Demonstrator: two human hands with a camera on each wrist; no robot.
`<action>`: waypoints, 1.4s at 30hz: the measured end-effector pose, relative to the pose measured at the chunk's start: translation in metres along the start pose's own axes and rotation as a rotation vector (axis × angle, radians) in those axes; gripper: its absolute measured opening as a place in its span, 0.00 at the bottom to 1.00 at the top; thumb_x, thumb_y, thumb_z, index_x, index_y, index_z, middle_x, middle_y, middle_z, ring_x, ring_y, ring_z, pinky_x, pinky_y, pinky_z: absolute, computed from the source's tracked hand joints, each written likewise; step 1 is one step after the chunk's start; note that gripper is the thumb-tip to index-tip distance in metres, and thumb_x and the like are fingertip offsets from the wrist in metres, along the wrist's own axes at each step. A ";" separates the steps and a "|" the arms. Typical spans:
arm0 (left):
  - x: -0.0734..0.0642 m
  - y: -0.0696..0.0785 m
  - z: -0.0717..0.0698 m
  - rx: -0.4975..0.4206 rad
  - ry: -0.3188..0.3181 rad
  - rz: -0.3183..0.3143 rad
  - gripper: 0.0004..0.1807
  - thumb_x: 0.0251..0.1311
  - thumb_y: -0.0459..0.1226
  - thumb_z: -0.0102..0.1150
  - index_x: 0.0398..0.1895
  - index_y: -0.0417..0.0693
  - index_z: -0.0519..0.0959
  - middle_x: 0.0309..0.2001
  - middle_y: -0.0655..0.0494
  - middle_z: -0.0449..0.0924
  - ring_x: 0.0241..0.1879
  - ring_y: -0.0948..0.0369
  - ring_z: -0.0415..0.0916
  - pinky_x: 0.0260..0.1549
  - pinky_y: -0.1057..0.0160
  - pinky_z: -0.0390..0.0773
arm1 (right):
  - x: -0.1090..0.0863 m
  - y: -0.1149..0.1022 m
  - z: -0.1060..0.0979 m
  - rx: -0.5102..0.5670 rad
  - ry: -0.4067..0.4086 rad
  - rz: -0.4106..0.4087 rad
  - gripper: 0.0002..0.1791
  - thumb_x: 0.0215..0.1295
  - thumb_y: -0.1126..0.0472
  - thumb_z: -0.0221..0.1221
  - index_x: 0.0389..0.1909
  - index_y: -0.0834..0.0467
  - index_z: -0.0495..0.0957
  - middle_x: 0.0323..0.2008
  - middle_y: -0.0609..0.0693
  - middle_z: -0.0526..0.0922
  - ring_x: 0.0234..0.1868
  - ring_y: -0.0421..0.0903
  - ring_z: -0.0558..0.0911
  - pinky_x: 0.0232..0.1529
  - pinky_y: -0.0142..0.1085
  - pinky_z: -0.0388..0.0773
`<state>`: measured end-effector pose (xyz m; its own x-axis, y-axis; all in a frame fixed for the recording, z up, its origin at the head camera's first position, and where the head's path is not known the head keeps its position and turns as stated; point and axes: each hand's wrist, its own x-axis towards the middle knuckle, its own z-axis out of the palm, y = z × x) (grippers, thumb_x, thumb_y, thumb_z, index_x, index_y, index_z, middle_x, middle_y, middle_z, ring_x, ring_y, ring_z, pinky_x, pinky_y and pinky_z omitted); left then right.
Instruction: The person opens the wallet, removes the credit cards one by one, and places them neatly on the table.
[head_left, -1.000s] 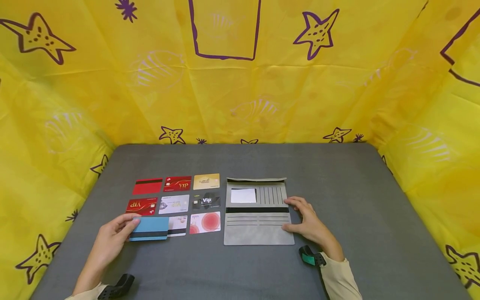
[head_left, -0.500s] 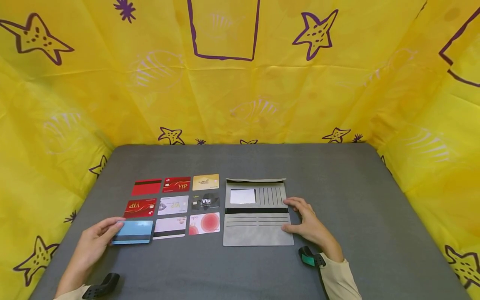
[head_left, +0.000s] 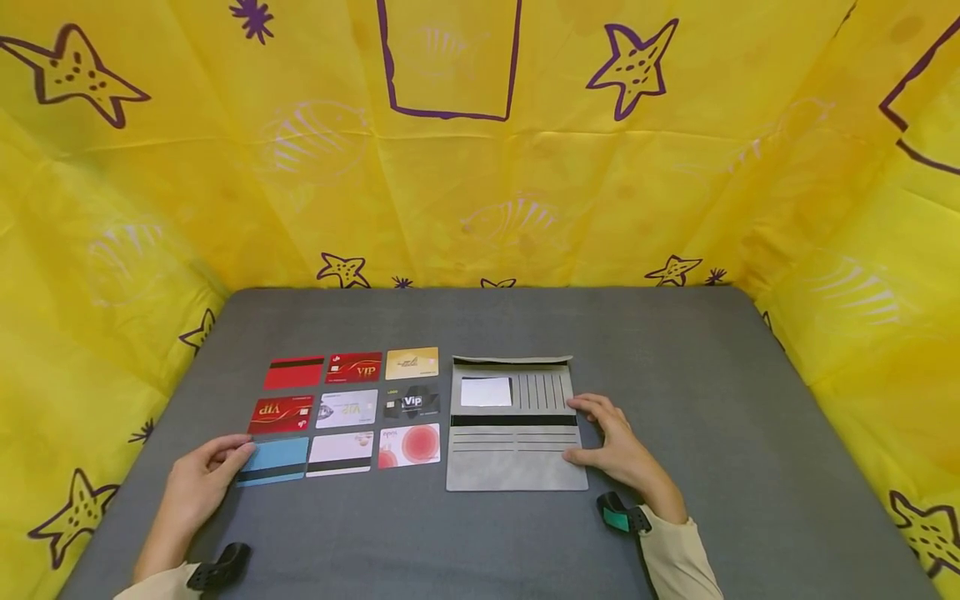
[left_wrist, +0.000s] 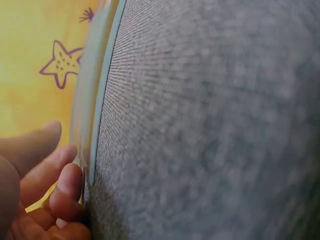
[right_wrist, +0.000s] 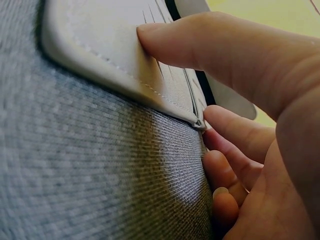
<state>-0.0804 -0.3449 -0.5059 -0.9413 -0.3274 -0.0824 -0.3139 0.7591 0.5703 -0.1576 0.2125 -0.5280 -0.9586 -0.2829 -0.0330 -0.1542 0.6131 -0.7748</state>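
Note:
At the left end of the front row, a blue card [head_left: 272, 462] with a dark stripe lies on the grey cloth. My left hand [head_left: 201, 483] is at its left edge, fingertips right beside it. The left wrist view shows the thumb [left_wrist: 37, 147] raised off the card, fingers loosely bent at its edge. An unfolded grey wallet [head_left: 517, 471] lies right of the cards, a white card [head_left: 486, 392] in its upper left part. My right hand [head_left: 618, 446] rests at the wallet's right edge. Its thumb [right_wrist: 175, 42] lies on the wallet, the other fingers along the side.
Beside the blue card are a white striped card [head_left: 340, 450] and a pink-circle card [head_left: 409, 446]. Behind lie red VIP cards [head_left: 281, 414], a silver card [head_left: 347, 408], a black Vip card [head_left: 412, 402] and a gold card [head_left: 412, 363]. Yellow patterned cloth [head_left: 480, 200] surrounds the table.
My left hand has moved the blue card left, off the white striped card, and laid it at the row's end; the thumb has come off it. The right hand stays put.

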 end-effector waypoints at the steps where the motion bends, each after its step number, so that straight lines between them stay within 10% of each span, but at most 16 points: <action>1: 0.000 0.000 0.000 0.006 -0.010 0.003 0.27 0.66 0.51 0.59 0.55 0.36 0.78 0.34 0.51 0.80 0.26 0.74 0.66 0.27 0.70 0.65 | 0.000 0.000 0.000 -0.002 0.000 -0.002 0.39 0.47 0.57 0.76 0.63 0.58 0.73 0.65 0.56 0.69 0.55 0.52 0.68 0.52 0.45 0.65; 9: 0.000 0.002 -0.002 0.066 -0.130 0.076 0.33 0.58 0.48 0.69 0.60 0.35 0.74 0.42 0.41 0.77 0.28 0.64 0.64 0.26 0.66 0.61 | -0.001 0.000 0.000 -0.003 -0.005 0.018 0.40 0.47 0.57 0.76 0.63 0.58 0.73 0.66 0.55 0.69 0.57 0.52 0.68 0.54 0.46 0.66; 34: 0.002 0.003 -0.004 0.042 -0.113 0.058 0.32 0.60 0.48 0.67 0.60 0.34 0.74 0.42 0.40 0.78 0.26 0.72 0.66 0.26 0.67 0.65 | -0.002 0.001 -0.001 -0.004 0.009 -0.004 0.39 0.47 0.58 0.75 0.63 0.58 0.73 0.65 0.56 0.69 0.55 0.51 0.68 0.52 0.45 0.65; 42: 0.000 0.018 -0.004 -0.013 -0.007 0.086 0.26 0.68 0.47 0.58 0.59 0.35 0.74 0.40 0.43 0.79 0.27 0.81 0.66 0.28 0.71 0.65 | 0.000 0.003 0.000 0.001 0.000 -0.011 0.40 0.47 0.56 0.76 0.63 0.58 0.73 0.65 0.56 0.69 0.55 0.52 0.68 0.52 0.45 0.66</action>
<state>-0.0857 -0.3338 -0.4921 -0.9655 -0.2575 -0.0378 -0.2301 0.7766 0.5865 -0.1576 0.2140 -0.5302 -0.9569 -0.2892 -0.0246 -0.1642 0.6093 -0.7758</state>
